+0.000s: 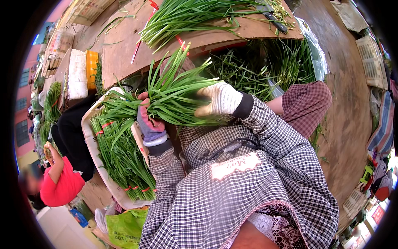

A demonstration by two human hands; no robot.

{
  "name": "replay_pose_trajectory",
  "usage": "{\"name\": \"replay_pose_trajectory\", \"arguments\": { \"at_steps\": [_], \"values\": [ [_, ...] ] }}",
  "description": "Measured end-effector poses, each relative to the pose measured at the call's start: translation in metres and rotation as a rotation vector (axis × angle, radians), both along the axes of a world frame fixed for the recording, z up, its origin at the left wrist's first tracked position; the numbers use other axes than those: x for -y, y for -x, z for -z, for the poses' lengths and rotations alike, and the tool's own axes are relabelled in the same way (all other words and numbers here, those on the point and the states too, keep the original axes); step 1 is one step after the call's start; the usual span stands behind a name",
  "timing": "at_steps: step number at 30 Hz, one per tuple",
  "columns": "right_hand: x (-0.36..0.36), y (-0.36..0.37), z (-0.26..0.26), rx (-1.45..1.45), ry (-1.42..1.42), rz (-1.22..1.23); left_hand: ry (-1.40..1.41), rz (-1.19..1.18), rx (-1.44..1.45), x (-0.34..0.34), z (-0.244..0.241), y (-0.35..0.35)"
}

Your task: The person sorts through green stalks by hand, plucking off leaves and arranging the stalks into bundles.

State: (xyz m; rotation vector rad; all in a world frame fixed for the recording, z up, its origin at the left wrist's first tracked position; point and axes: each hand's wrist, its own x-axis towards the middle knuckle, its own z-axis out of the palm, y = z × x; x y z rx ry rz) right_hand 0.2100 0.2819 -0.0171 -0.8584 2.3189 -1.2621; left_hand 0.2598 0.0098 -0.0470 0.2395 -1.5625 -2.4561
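My left hand [150,121], in a pink and purple glove with bare fingertips, grips a loose bunch of garlic chives [177,99] above my lap. The pale cut ends fan out toward the upper right. My right hand [219,99], in a striped white knit glove with tan fingertips, is at the bunch's right side. Its thumb and fingers are apart, and motion blurs their tips. Below my left hand, a white plastic crate [88,137] holds chive bundles [124,158] tied with red bands. More loose chives [273,65] lie beneath the board in front of me.
A wooden board [121,56] bears a chive pile [192,18], red ties [136,51] and a black-handled knife [273,20] at its far right. Clear plastic sheeting [314,49] hangs beside it. A person in a red top [62,183] sits at left, near a green bag [127,228].
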Motion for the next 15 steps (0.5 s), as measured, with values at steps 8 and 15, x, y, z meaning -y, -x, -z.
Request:
{"name": "replay_pose_trajectory", "arguments": {
  "at_steps": [8, 15],
  "values": [
    [0.024, 0.006, 0.002, -0.1, -0.152, 0.08, 0.264, 0.088, -0.316, -0.001, 0.018, -0.001],
    [0.024, -0.006, 0.024, 0.245, 0.416, 0.347, 0.6, -0.012, -0.273, 0.002, 0.018, -0.004]
  ]
}}
